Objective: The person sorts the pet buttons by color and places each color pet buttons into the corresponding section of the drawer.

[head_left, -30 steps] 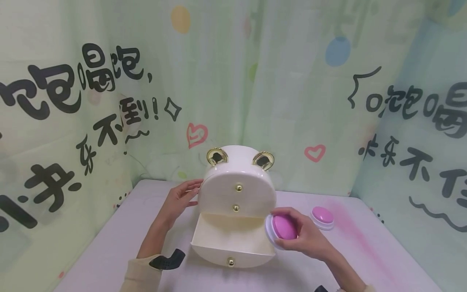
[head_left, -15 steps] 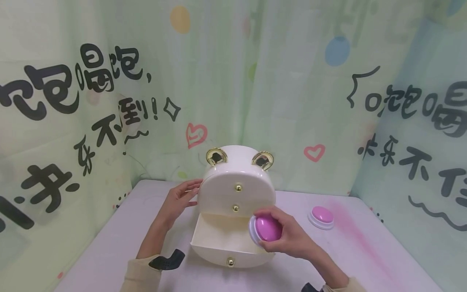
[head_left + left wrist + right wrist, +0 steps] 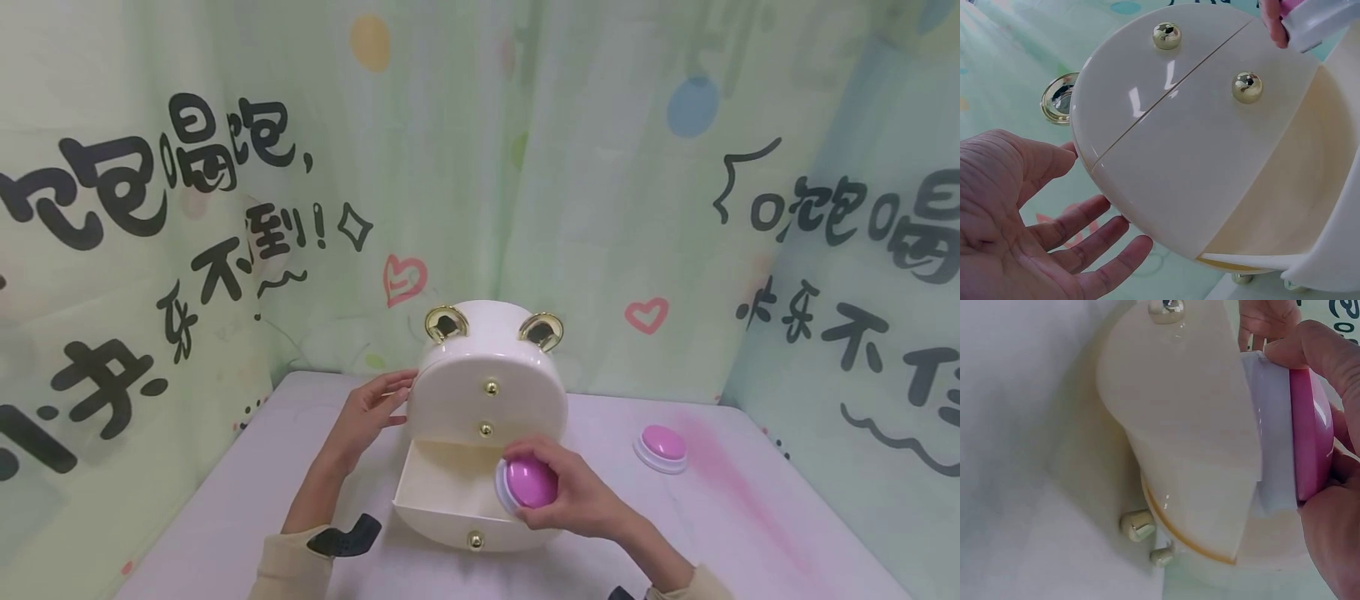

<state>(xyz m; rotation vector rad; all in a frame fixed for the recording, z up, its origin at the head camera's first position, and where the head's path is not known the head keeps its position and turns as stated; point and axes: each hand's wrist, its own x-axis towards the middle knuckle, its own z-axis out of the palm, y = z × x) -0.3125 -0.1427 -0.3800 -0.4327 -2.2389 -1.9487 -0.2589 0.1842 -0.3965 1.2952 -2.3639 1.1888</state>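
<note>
A cream rounded drawer box (image 3: 453, 400) with gold ears and gold knobs stands in the middle of the table. Its bottom drawer (image 3: 431, 525) is pulled out, and the inside shows bare on the left. My right hand (image 3: 581, 500) grips a round pink-and-white push button (image 3: 534, 483) by its edges, tilted, over the drawer's right half. In the right wrist view the white base of the button (image 3: 1275, 431) is partly behind the drawer wall. My left hand (image 3: 367, 415) holds its fingers spread, fingertips at the box's left side.
A second pink-and-white push button (image 3: 663, 446) rests on the white table (image 3: 660, 533) to the right, beside a pink smear. Pale green curtains (image 3: 600, 208) with black lettering surround the table on the back and sides.
My right hand has carried the push button leftward, from the drawer's right edge to over its right half. The left hand and box have stayed in place.
</note>
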